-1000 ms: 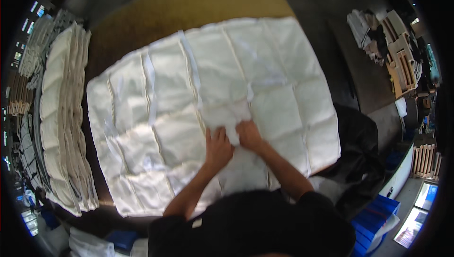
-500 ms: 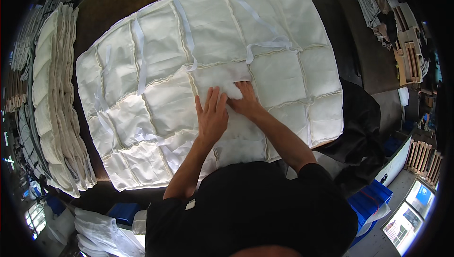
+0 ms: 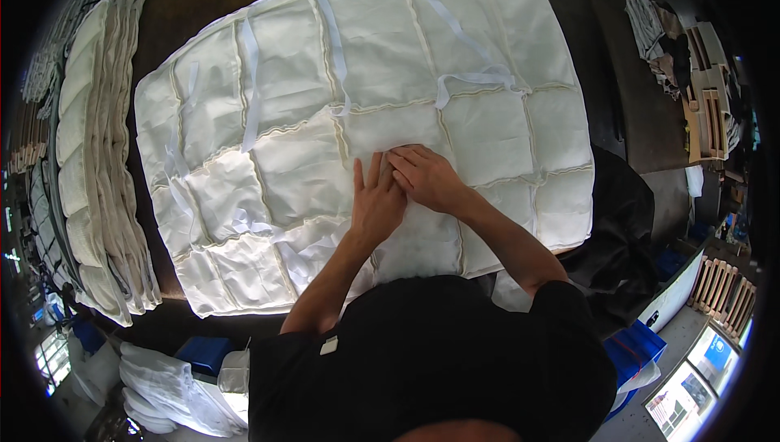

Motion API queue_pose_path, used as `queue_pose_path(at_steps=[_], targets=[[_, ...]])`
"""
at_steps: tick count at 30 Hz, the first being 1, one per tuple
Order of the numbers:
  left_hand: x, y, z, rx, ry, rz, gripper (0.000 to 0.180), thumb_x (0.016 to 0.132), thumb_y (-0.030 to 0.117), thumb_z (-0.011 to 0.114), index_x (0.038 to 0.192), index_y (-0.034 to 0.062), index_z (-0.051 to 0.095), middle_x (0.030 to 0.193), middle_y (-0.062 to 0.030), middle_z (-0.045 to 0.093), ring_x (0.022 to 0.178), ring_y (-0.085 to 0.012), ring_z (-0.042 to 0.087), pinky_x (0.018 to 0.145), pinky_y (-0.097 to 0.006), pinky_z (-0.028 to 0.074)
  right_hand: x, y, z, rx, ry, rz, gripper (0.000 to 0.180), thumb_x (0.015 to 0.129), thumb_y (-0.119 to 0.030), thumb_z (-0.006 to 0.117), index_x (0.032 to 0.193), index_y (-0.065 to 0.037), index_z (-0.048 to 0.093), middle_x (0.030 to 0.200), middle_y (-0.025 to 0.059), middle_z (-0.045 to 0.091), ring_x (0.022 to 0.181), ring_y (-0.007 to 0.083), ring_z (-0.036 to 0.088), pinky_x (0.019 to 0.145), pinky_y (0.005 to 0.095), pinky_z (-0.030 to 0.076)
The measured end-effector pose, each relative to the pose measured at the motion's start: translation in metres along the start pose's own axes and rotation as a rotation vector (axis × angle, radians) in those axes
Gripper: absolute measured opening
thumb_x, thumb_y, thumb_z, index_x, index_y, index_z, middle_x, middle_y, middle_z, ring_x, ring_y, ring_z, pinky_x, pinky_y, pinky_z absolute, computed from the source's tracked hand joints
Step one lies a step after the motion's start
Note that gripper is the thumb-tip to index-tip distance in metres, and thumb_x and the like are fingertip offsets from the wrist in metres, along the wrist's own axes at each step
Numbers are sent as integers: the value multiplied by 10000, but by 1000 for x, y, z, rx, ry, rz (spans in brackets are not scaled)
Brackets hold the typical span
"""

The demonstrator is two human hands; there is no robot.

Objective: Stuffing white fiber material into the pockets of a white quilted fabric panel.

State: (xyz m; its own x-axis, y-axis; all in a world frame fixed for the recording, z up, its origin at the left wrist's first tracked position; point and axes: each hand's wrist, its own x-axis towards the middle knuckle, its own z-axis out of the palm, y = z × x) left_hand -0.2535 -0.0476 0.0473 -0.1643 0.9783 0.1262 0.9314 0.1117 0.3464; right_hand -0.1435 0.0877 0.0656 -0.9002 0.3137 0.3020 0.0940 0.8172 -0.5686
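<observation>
A large white quilted cover (image 3: 301, 174) lies spread before me, divided by raised cream seams into padded cells. My left hand (image 3: 379, 202) rests on a cell near the middle, fingers spread and pointing away from me. From the right, my right hand (image 3: 426, 178) reaches across, its extended fingers lying on the fabric and overlapping the left hand's fingertips. The fabric right under the fingers is hidden, and no loose stuffing shows. Several white fabric ties (image 3: 329, 36) trail over the far half of the cover.
Folded cream quilted pieces (image 3: 97, 158) are stacked along the left. Black fabric (image 3: 613, 231) bunches at the cover's right edge. Farther right lie wooden slatted pieces (image 3: 708, 109) and folded cloths (image 3: 658, 44). A blue bin (image 3: 634, 353) stands at the lower right, white bagged material (image 3: 171, 385) at the lower left.
The white fluffy stuffing seen between my hands is now out of sight. My right hand has come out from the cell's opening and turned leftward over the left fingertips.
</observation>
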Motion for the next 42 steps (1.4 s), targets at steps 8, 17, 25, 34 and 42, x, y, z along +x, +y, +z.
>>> queue_pose_path(at_steps=[8,17,25,34,42], targets=[[-42,28,15,-181,-92,-224,338,870,142,620,1185,23,649,1467,-284,425,1430,-448,349,1092,-606,346,56,26,25,23,-667,265,399,886,-127,566,1259,10,603,1221,142,625,1166,299,591,1002,452,468],[-46,26,27,-108,-163,-211,354,871,196,637,1176,20,673,1412,-268,446,1449,-491,285,1040,-664,348,17,5,7,-236,34,-312,328,874,-152,587,1170,-11,614,1175,144,650,930,333,672,745,454,552],[-38,33,9,-68,-152,-155,374,873,203,634,1208,39,671,1415,-254,440,1448,-506,268,1019,-649,361,68,23,31,9,-730,182,357,891,-204,605,1183,1,610,1163,152,628,1060,321,630,860,450,527],[33,-27,-65,-245,209,-230,581,772,83,737,1334,85,592,1470,-171,474,1389,-379,426,1129,-518,350,-16,-6,12,-270,-51,158,528,883,-181,630,1343,51,513,1292,211,548,1223,393,521,1046,512,405],[65,-77,30,3,276,-163,754,724,-9,727,1432,116,500,1536,-103,427,1451,-345,364,1170,-523,300,36,9,37,-47,-214,688,555,870,-245,658,1324,50,536,1438,267,472,1339,428,443,1118,529,340]])
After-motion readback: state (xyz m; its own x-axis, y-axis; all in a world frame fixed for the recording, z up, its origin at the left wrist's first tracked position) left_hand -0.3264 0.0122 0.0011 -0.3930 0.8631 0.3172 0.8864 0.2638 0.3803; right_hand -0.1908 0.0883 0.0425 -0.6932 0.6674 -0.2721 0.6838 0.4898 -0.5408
